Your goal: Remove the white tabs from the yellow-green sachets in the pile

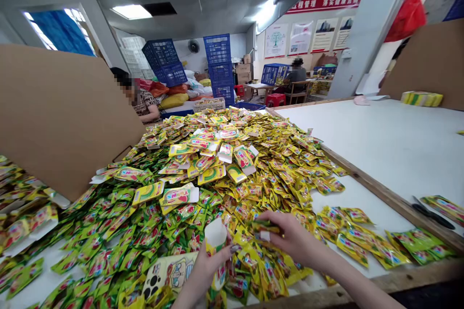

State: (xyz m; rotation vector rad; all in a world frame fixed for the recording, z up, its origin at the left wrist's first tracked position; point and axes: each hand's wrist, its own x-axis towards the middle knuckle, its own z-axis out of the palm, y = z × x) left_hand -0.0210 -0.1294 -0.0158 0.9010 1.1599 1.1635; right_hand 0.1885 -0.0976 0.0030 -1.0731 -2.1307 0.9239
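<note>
My left hand [213, 268] is wrapped round a small open carton [216, 235], its white flap standing up. To the right, my right hand [286, 236] grips a few small candy packets [266, 227] at its fingertips, a little apart from the carton. Beneath both hands spreads a heap of packets, with green packets [126, 246] on the left and yellow packets [286, 183] on the right. A phone in a cartoon case [168, 273] lies partly under my left wrist. Several open cartons [177, 195] rest on top of the heap.
A wooden strip [377, 188] edges the heap on the right, with scissors [433, 215] by it. A cardboard panel [65, 116] stands at left. Beyond it a person [145, 101] sits across the table. Blue crates [217, 63] are stacked behind.
</note>
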